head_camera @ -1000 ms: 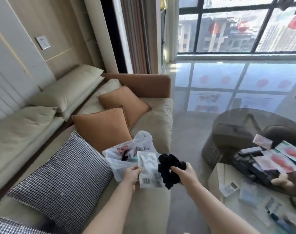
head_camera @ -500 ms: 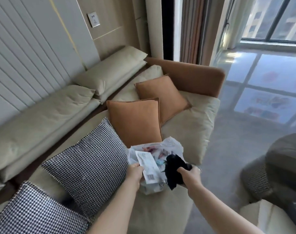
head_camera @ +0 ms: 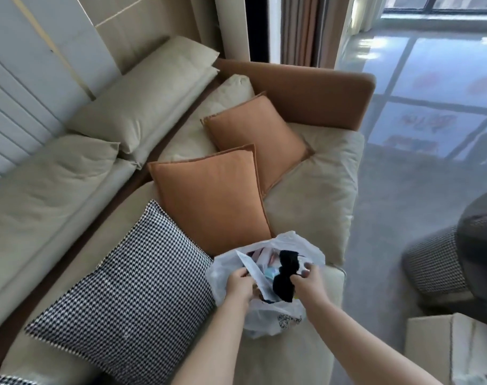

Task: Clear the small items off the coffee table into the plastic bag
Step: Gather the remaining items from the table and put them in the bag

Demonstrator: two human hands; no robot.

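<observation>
A white plastic bag (head_camera: 275, 320) sits open on the beige sofa seat (head_camera: 314, 195), with colourful small items inside. My left hand (head_camera: 241, 284) grips a flat white packet (head_camera: 254, 269) at the bag's mouth, near its left rim. My right hand (head_camera: 306, 282) holds a black fabric item (head_camera: 285, 276) that hangs down into the bag's opening. The coffee table is out of view except for a pale corner (head_camera: 442, 343) at the lower right.
A houndstooth cushion (head_camera: 125, 279) lies left of the bag and two orange cushions (head_camera: 209, 198) stand behind it. A dark round pouf (head_camera: 475, 245) with a checked base stands on the grey floor at right. An orange sofa arm (head_camera: 306, 90) closes the far end.
My view has swung left and down, away from the coffee table. Both hands have moved to the bag; the black fabric and the white packet now dip into its mouth.
</observation>
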